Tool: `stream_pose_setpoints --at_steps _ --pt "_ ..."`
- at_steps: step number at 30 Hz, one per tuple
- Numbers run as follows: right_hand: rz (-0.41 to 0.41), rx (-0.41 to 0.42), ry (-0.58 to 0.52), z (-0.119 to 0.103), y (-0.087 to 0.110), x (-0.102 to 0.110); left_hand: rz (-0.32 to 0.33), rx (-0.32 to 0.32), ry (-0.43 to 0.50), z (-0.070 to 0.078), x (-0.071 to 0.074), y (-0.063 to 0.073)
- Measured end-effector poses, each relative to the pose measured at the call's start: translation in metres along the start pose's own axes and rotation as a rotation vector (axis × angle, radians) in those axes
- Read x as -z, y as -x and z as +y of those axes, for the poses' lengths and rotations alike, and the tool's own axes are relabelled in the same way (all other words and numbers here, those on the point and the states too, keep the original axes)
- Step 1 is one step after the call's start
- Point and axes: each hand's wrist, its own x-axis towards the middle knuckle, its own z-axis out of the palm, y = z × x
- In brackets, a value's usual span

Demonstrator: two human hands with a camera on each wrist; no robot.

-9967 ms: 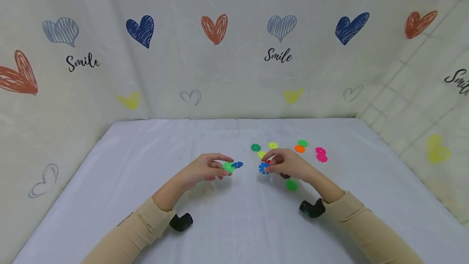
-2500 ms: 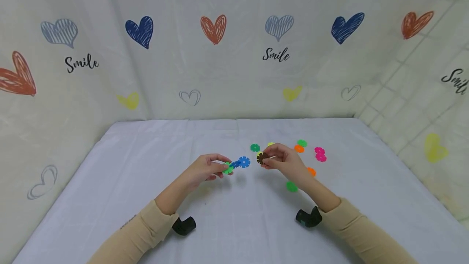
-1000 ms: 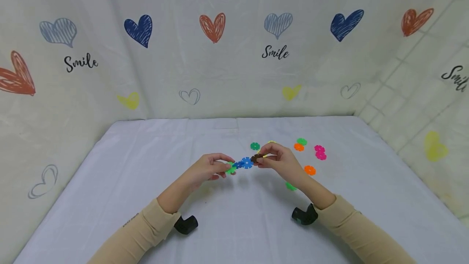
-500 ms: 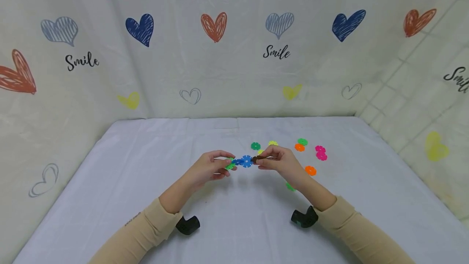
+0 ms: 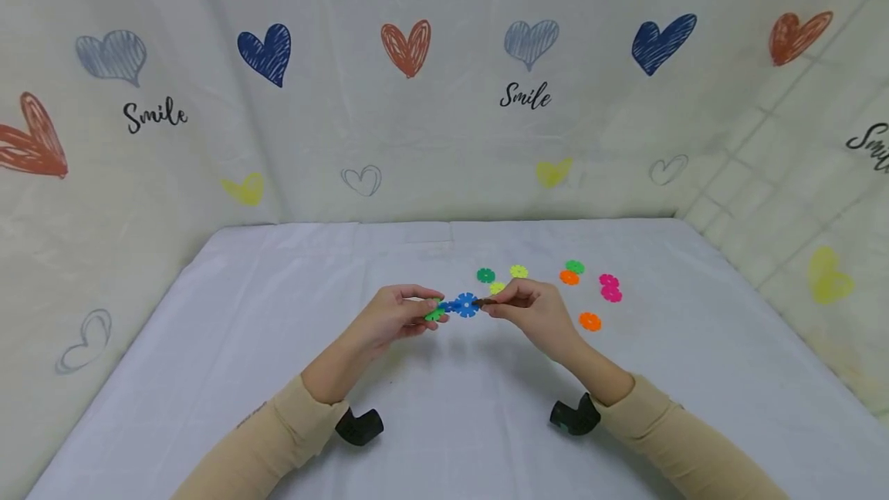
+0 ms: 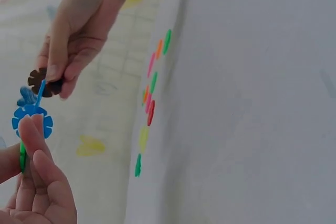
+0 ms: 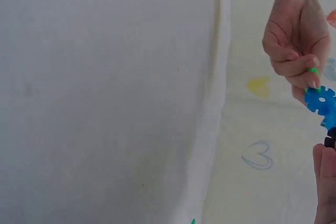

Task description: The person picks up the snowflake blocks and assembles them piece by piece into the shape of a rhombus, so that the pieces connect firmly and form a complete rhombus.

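Note:
My left hand (image 5: pixel 392 319) pinches a green notched plastic disc (image 5: pixel 434 315) between thumb and fingers, above the table. From it runs a short chain to the right: a dark blue disc (image 5: pixel 447 306) joined crosswise, then a brighter blue disc (image 5: pixel 467 305) facing the head camera. My right hand (image 5: pixel 538 315) pinches a brown disc (image 5: pixel 484 302) turned nearly edge-on, its rim right at the bright blue disc's right edge. In the left wrist view, the brown disc (image 6: pixel 38 81) overlaps the blue one. The right wrist view cuts the brown disc off at its edge, just below the blue discs (image 7: pixel 317 102).
Loose discs lie behind and right of my right hand: dark green (image 5: pixel 486 275), yellow (image 5: pixel 518 271), light green (image 5: pixel 574 266), orange (image 5: pixel 590 321), and overlapping pink ones (image 5: pixel 611 294). A red disc (image 6: pixel 151 113) shows in the left wrist view. Black wrist devices hang beneath both sleeves.
The bright blue disc, in my right hand 10 s ago, joined the chain. My right hand took the brown disc from the table, brought it left to the blue one and tilted it edge-on.

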Motion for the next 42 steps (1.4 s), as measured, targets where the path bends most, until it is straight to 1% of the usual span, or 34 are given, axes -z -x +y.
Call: stream_pose_setpoints --at_steps 3,6,10,15,17,21,24,26,28,31,34,37,39,42 --pt "-0.002 0.019 0.005 0.001 0.000 0.000 -0.002 0.006 -0.007 0.001 0.000 -0.001" --pt "-0.019 0.028 0.026 0.000 -0.002 0.000 -0.024 0.027 -0.012 -0.002 0.001 -0.001" --pt "-0.040 0.015 0.047 -0.001 -0.006 0.001 -0.088 0.057 0.006 -0.008 0.004 -0.003" --pt "-0.063 -0.030 0.076 0.000 -0.011 0.002 -0.170 0.077 0.035 -0.012 0.005 -0.006" --pt "-0.081 -0.049 0.078 0.001 -0.011 0.001 -0.190 0.089 0.045 -0.012 0.005 -0.007" --pt "-0.123 -0.078 0.058 0.003 -0.012 0.001 -0.214 0.110 0.045 -0.009 0.002 -0.008" --pt "-0.168 -0.068 0.077 0.005 -0.014 0.004 -0.231 0.102 0.052 -0.007 -0.001 -0.008" --pt "-0.205 -0.056 0.095 0.006 -0.016 0.008 -0.230 0.093 0.070 -0.007 -0.001 -0.008" --pt "-0.236 -0.050 0.116 0.006 -0.018 0.013 -0.211 0.090 0.085 -0.008 -0.001 -0.009" --pt "-0.261 -0.070 0.168 0.007 -0.022 0.023 -0.173 0.095 0.111 -0.009 0.001 -0.010" --pt "-0.266 -0.097 0.271 0.011 -0.027 0.035 -0.168 0.090 0.126 -0.011 0.003 -0.011" --pt "-0.271 -0.132 0.380 0.017 -0.033 0.046 -0.187 0.088 0.144 -0.010 0.004 -0.011" --pt "-0.289 -0.150 0.451 0.020 -0.036 0.053 -0.208 0.086 0.154 -0.008 0.005 -0.010" --pt "-0.319 -0.204 0.550 0.023 -0.039 0.060 -0.230 0.091 0.180 -0.006 0.004 -0.009"
